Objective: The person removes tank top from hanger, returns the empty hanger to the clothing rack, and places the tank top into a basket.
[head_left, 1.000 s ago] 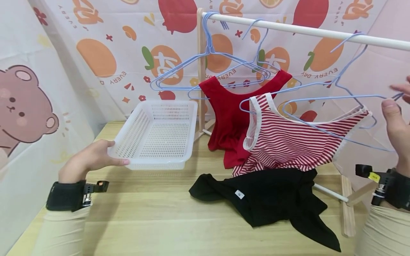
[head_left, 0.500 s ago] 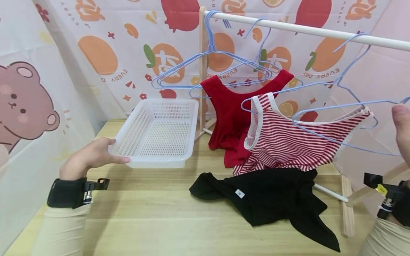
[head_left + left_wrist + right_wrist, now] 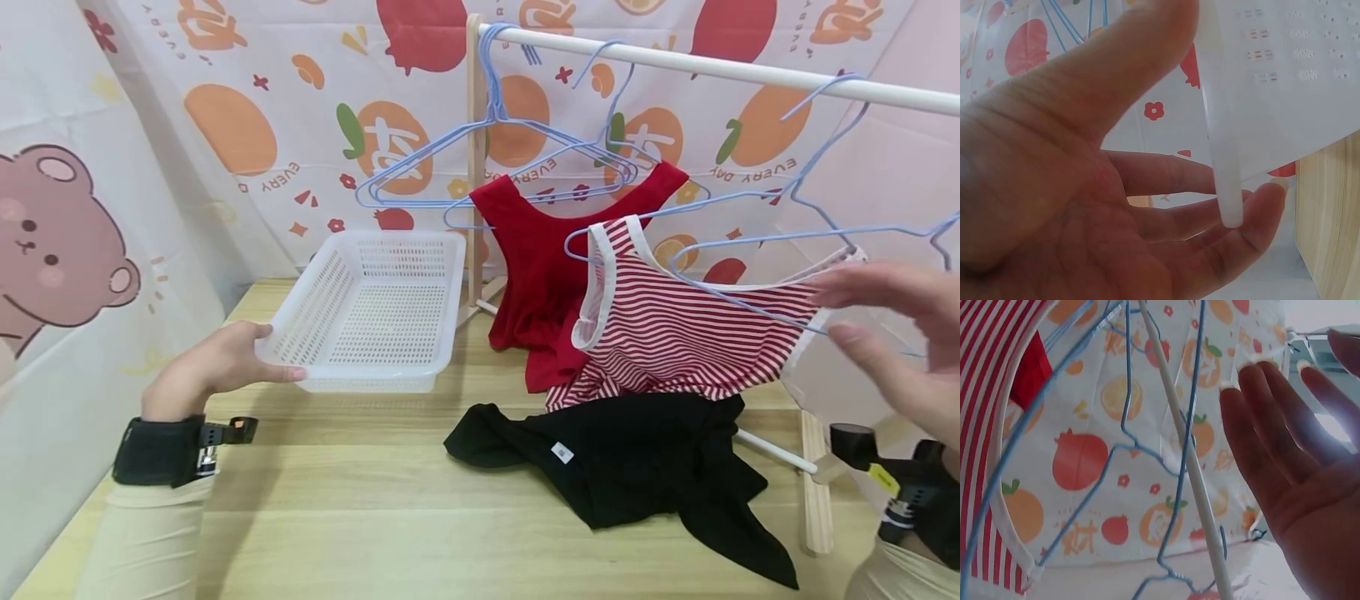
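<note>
In the head view, the left hand (image 3: pixel 221 358) holds the lower left corner of the white basket (image 3: pixel 375 382), at the left of the frame, with the thumb on the rim. The right hand (image 3: pixel 937 387), at the right edge, is wide, with a gap between thumb and fingers, and it holds nothing. In the frame it overlaps the bare hanger (image 3: pixel 817 231) and the shoulder of the striped top (image 3: pixel 697 333); I can't tell if it touches them. My guess is that the step now is to keep hold of the basket while the right hand sees to the clothes. The next move seems to call for the right hand to pinch one thing softly, so the bare hanger does not snag the striped top. The red top (image 3: pixel 540 267) hangs near the middle, and the black shirt (image 3: pixel 645 458) lies low in the frame on the table (image 3: pixel 337 517). Half a second ago the right hand was further right, by the neck of the bare hanger; now it has come inward, and that hanger sits a bit higher. The left hand and basket look the same. In the left wrist view, the thumb is at the top and the other fingers bend round the rim. In the right wrist view, the fingers, at the right, are quite straight and apart from the white pole (image 3: pixel 1197 481) in the middle
</note>
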Demonstrator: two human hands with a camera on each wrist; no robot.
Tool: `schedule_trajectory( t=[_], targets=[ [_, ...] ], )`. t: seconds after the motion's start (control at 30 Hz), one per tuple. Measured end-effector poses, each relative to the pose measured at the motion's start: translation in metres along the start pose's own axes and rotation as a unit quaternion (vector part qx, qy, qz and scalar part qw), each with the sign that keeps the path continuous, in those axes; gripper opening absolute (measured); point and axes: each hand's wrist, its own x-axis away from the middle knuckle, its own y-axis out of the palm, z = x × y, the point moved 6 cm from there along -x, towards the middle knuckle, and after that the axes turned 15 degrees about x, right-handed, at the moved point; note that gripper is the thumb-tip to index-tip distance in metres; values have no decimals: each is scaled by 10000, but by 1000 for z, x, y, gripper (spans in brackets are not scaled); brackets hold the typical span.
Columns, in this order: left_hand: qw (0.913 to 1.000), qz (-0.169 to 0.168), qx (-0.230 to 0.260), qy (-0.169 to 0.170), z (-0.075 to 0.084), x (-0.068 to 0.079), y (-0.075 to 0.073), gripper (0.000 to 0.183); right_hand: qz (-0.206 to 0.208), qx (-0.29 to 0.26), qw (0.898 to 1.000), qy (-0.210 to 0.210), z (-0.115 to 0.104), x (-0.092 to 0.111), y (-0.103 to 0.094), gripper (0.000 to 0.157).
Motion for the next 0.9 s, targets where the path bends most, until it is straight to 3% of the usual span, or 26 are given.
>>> schedule_trajectory(
  t=[0.1,0.23,0.33,0.47,0.53,0.9],
  targets=[
    [10000,-16,9,-27,-1,1,0,95,-199,-277,9974,-632,-26,-5,13,47],
    [10000,-11,26,-30,0,1,0,95,-610,-609,9875,-1322,-40,-4,35,56],
    [10000,-35,51,-22,0,0,0,94,-1171,-563,9819,-1376,-40,2,53,50],
    [9999,-68,75,-38,-2,-2,-1,97,-1718,-22,9772,-1246,-38,7,73,70],
    [9999,-63,95,-66,-3,-2,-1,99,-1890,77,9741,-1240,-37,8,82,70],
    [9999,-45,75,-53,-2,-1,-1,102,-2877,216,9532,-907,-24,26,123,54]
  ],
)
